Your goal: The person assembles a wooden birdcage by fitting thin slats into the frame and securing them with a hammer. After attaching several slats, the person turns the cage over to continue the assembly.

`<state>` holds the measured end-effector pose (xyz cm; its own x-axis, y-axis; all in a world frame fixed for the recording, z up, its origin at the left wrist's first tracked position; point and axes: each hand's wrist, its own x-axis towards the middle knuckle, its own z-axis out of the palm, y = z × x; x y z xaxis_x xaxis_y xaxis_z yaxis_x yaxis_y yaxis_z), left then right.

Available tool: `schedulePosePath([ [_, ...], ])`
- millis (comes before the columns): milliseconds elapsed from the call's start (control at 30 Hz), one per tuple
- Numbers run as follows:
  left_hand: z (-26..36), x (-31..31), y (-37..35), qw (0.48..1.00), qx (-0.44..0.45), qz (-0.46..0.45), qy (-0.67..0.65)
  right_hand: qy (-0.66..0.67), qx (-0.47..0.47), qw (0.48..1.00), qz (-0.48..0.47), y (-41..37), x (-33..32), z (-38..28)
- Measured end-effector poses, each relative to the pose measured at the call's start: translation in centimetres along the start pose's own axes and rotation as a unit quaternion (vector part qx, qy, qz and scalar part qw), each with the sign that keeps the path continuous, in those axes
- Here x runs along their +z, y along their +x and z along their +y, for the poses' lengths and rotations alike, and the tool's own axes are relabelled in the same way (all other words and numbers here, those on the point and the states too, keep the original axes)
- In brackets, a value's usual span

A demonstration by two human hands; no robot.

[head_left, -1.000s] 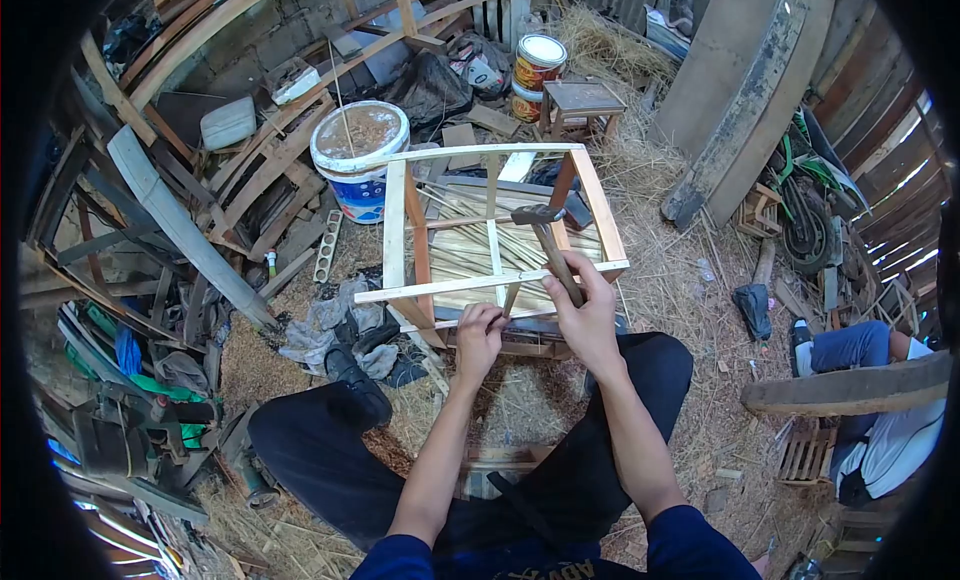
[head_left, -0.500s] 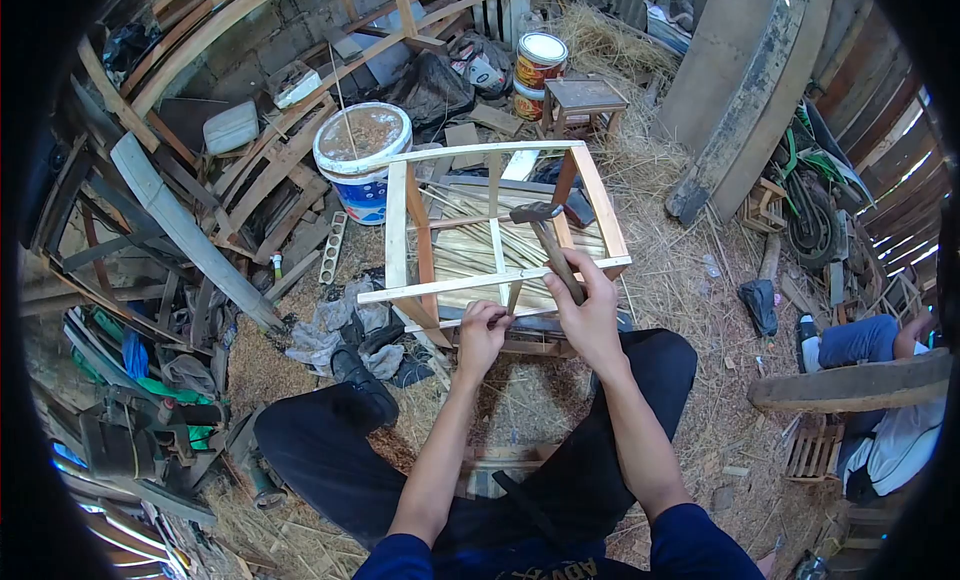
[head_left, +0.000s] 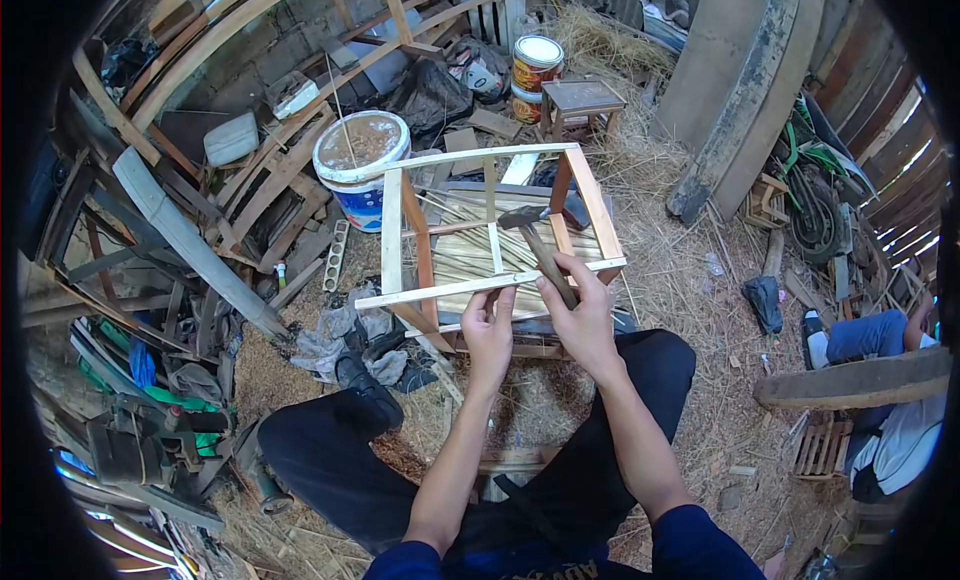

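As the right hand (head_left: pixel 575 315) grips a dark wooden-handled hammer (head_left: pixel 539 246), slipping could bruise the left hand (head_left: pixel 489 332), hold unclear, by pale wooden framing (head_left: pixel 440 290).

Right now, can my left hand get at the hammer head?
Probably yes: your left hand is close, at the near wooden rail, and the hammer head shows uncovered beyond it. It would have to clear that rail, and your right hand holds the handle.

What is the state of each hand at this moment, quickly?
Left hand: at the frame's near rail; whether it grips anything cannot be told.
Right hand: closed, holding the hammer by its handle.
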<state>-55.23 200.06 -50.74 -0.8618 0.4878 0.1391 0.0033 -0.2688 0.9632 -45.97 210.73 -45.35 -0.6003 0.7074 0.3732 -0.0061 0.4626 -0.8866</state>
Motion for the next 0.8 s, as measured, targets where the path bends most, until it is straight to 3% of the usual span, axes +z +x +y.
schedulePosePath([
  [267,-0.9,-1.1,0.4,0.995,-0.033,-0.086,-0.032,-0.01,-0.008,1.0,-0.001,-0.2,0.0,0.0],
  [367,-0.2,-0.8,0.6,0.995,-0.013,-0.101,-0.019,0.021,0.039,0.999,-0.024,0.0,-0.3,-1.4],
  [567,-1.2,-1.4,0.8,0.993,-0.003,-0.114,0.02,0.027,0.031,0.999,-0.017,-0.1,-0.1,-1.1],
  [667,0.2,-1.0,0.2,0.996,-0.03,-0.077,0.038,0.022,0.032,0.999,-0.02,0.0,-0.2,-1.0],
  [800,1.7,-1.1,-2.8,0.957,0.15,0.047,0.245,0.017,0.022,0.999,-0.016,0.0,-0.2,-0.7],
])
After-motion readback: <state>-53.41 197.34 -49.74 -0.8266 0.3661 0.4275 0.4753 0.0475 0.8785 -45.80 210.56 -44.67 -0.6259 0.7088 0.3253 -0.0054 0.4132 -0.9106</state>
